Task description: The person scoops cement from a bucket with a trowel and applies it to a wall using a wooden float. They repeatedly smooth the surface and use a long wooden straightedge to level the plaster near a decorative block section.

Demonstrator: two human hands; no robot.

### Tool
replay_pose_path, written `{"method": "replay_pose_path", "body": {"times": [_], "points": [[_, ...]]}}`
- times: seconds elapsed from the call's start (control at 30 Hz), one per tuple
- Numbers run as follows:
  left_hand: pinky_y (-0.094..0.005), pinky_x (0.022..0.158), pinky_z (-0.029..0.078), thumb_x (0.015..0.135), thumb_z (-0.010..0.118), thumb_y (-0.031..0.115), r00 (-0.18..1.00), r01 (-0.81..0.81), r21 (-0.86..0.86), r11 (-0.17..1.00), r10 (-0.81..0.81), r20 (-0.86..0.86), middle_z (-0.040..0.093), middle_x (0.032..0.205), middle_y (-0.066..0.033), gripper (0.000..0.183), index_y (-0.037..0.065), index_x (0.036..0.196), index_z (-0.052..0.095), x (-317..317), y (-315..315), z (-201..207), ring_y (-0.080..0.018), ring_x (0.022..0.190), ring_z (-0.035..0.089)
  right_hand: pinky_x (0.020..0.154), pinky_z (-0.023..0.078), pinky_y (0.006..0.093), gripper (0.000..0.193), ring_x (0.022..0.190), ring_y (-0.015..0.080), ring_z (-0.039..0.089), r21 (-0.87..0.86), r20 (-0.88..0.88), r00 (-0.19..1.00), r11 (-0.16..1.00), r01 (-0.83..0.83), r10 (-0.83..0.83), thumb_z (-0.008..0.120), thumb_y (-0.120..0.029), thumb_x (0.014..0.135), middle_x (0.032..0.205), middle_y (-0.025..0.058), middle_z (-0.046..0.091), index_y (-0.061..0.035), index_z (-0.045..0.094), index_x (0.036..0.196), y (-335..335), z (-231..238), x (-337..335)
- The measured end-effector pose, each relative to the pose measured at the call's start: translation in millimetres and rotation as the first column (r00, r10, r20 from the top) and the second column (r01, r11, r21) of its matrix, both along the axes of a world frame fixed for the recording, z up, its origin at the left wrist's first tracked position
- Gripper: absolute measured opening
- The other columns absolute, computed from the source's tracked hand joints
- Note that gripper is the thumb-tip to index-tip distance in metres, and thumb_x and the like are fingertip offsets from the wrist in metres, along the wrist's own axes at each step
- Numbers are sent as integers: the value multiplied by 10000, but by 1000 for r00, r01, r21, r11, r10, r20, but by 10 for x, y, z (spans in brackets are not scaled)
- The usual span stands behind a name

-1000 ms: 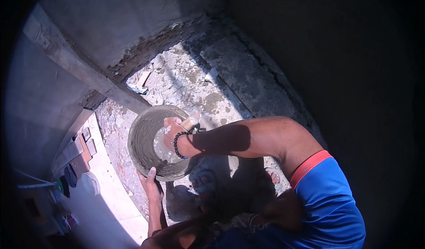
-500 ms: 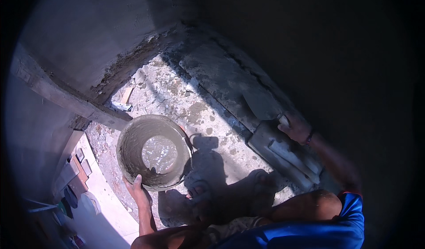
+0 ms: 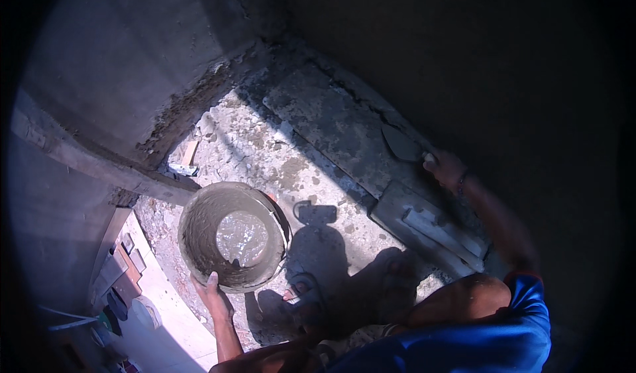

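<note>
My left hand (image 3: pixel 213 299) grips the near-left rim of a round, mortar-smeared bucket (image 3: pixel 192 247), its thumb over the edge. Wet grey mortar (image 3: pixel 242 238) lies shiny in the bottom of the bucket. Out to the right, my right hand (image 3: pixel 447 169) is closed round the handle of a trowel (image 3: pixel 400 144). The trowel's blade points away from me, low beside the foot of the shaded wall. Close below that hand lies a grey board with a raised bar (image 3: pixel 430 226), likely a plastering float; shade blurs its details.
A dark wall (image 3: pixel 503 95) rises on the right, and a grey plastered wall (image 3: pixel 146 55) on the left. A long beam (image 3: pixel 86 151) reaches to the bucket. Rubble and mortar crumbs cover the floor (image 3: pixel 291 171). Tile pieces (image 3: pixel 129 273) lie at lower left; my sandalled foot (image 3: pixel 303 291) stands near the bucket.
My right hand and the trowel have moved farther from me, along the wall's foot. My left hand stays on the bucket rim. The whole view has shifted slightly.
</note>
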State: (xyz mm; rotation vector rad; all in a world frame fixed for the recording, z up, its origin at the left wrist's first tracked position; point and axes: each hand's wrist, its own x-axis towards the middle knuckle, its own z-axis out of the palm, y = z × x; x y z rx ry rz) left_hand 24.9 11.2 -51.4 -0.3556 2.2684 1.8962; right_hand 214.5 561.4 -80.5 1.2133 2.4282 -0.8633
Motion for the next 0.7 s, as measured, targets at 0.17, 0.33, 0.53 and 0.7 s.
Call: {"method": "replay_pose_path", "body": {"times": [0.17, 0.33, 0.53, 0.7], "points": [[-381, 1128, 197, 851, 565, 68, 1000, 20, -77, 997, -20, -7, 277, 1467, -233, 767, -60, 1467, 126, -25, -26, 7, -309, 1324, 319, 842, 479, 456, 365, 953, 347, 641, -42, -25, 998, 998, 49, -50, 607, -342, 850, 958, 223, 665, -34, 653, 1040, 90, -182, -324], [-379, 1132, 188, 851, 552, 60, 1000, 11, -81, 997, -11, -10, 264, 1476, -235, 769, -68, 1469, 113, -59, 29, 31, -311, 1332, 310, 905, 457, 443, 408, 1049, 368, 601, 31, -58, 997, 998, 62, -60, 594, -353, 854, 1060, 238, 640, -3, 642, 1057, 21, -342, -613], [-379, 1133, 184, 852, 549, 54, 999, 28, -87, 996, -30, -26, 252, 1484, -236, 768, -71, 1469, 110, -64, 39, 36, -310, 1334, 306, 939, 435, 463, 448, 1102, 396, 564, 63, -129, 990, 996, 60, -51, 576, -350, 861, 1107, 266, 613, 18, 594, 1116, -4, -424, -873], [-381, 1131, 188, 849, 540, 34, 999, -32, -73, 997, 32, -5, 263, 1477, -241, 760, -59, 1473, 115, -44, 115, 78, -308, 1331, 312, 902, 451, 492, 416, 1060, 417, 574, 132, -165, 986, 991, 13, 9, 554, -323, 877, 1091, 278, 610, 19, 578, 1113, 0, -621, -830]]}}
